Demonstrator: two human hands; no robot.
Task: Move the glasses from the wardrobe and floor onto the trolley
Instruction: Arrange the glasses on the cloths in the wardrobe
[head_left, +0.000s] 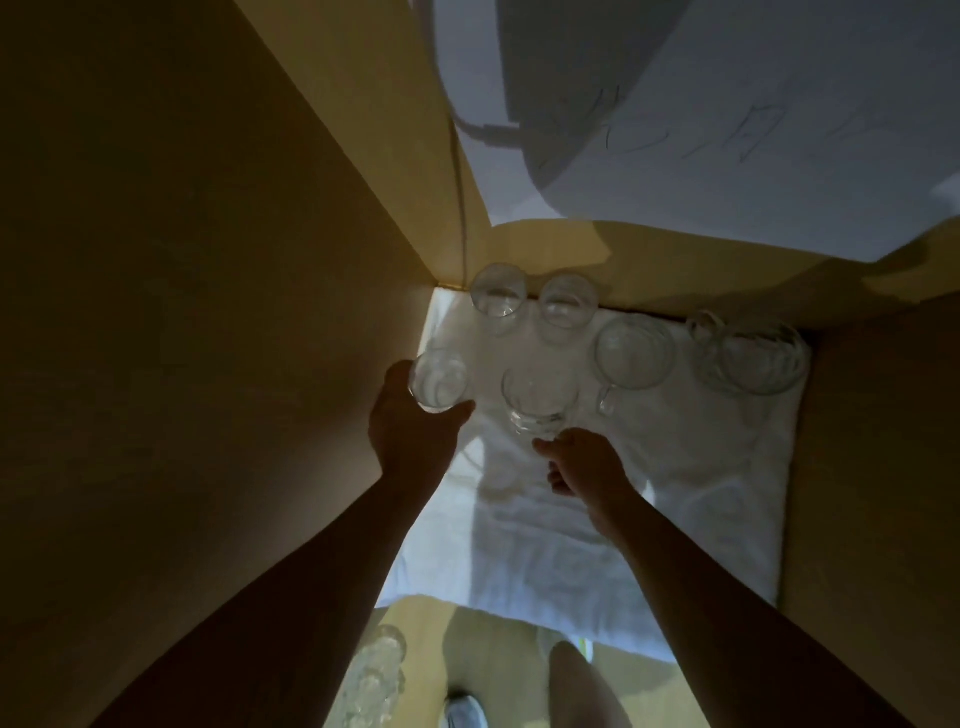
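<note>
Two glasses sit nearest me on the white cloth (675, 493) inside the wardrobe (182, 312): my left hand (410, 431) curls round one tumbler (438, 387), my right hand (587, 462), fingers loosely bent, touches the stemmed glass (537, 405).

A single view is given, taken from the person's head and aimed forward and down into the wardrobe. Both forearms are seen reaching away from the lens, with the hands (587, 457) near mid-frame. The shelf (727, 467) beyond and beneath the hands is seen at close range. Below the forearms, nearest the lens, the floor (498, 654) is caught. Wide-angle bending is seen at the edges.
</note>
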